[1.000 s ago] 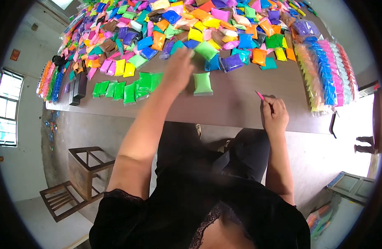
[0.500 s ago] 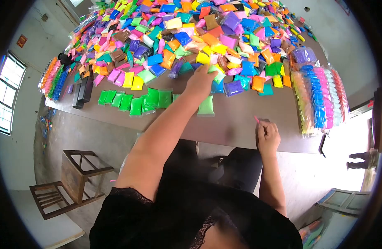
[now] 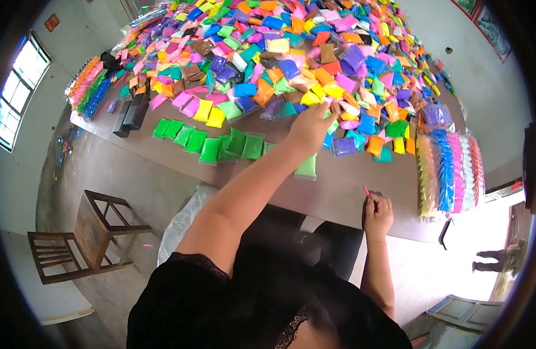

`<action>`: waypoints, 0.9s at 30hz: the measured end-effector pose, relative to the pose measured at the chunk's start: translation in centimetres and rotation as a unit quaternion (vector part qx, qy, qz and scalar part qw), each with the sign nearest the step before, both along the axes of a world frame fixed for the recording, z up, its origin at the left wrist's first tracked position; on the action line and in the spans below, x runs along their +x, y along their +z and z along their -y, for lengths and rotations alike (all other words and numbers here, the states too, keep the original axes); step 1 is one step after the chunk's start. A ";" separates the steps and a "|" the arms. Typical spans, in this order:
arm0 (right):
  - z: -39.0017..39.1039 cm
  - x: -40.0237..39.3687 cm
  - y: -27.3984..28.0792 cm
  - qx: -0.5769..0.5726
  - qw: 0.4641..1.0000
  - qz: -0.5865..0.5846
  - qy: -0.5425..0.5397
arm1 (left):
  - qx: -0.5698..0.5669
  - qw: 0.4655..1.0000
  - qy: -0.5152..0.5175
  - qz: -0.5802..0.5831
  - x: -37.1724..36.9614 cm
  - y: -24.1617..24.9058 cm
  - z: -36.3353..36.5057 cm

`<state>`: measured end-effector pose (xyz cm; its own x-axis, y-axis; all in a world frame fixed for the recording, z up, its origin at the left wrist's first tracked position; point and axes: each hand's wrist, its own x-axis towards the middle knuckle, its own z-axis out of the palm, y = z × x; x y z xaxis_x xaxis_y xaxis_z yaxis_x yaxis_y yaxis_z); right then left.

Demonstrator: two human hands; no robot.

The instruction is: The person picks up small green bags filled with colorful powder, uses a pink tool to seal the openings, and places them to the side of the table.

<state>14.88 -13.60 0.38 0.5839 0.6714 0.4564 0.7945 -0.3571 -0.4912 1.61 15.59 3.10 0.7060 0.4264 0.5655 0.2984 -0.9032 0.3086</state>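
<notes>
My left hand (image 3: 310, 131) reaches across the table to the near edge of a big heap of small coloured packets (image 3: 268, 70). Its fingers are bunched together beside a light green packet (image 3: 332, 125); whether they grip it is hidden. Below that wrist lies another light green packet (image 3: 306, 168). Green packets (image 3: 210, 150) form a row to the left, partly overlapping, its right end covered by my forearm. Near the front edge, my right hand (image 3: 378, 217) is closed on a thin pink stick-like piece (image 3: 366, 191), its tip pointing up and left.
Bundles of bagged coloured packets stand at the table's right (image 3: 448, 171) and far left (image 3: 93, 87). Dark boxes (image 3: 131, 115) sit at the left. A wooden chair (image 3: 93, 235) lies on the floor, near a clear plastic bag (image 3: 186, 221). Another person's legs (image 3: 490, 260) show at right.
The view has shifted, so the table appears lower and further right. My left hand has edged a little deeper into the heap. My right hand keeps the pink piece.
</notes>
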 end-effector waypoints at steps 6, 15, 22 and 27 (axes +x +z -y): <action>0.0 0.0 -0.5 0.014 1.000 0.022 -0.008 | -0.159 0.982 -0.092 0.034 -7.4 5.1 7.5; -0.3 -0.3 0.1 -0.037 0.999 0.037 -0.017 | -0.171 0.593 -0.588 0.522 -19.3 23.3 15.9; -0.3 -0.5 0.5 -0.045 0.998 0.041 -0.016 | -0.148 0.577 -0.635 0.492 -22.1 26.4 15.1; -0.1 -0.5 0.6 -0.045 0.998 0.032 -0.014 | -0.225 0.563 -0.701 0.376 -22.3 27.4 14.2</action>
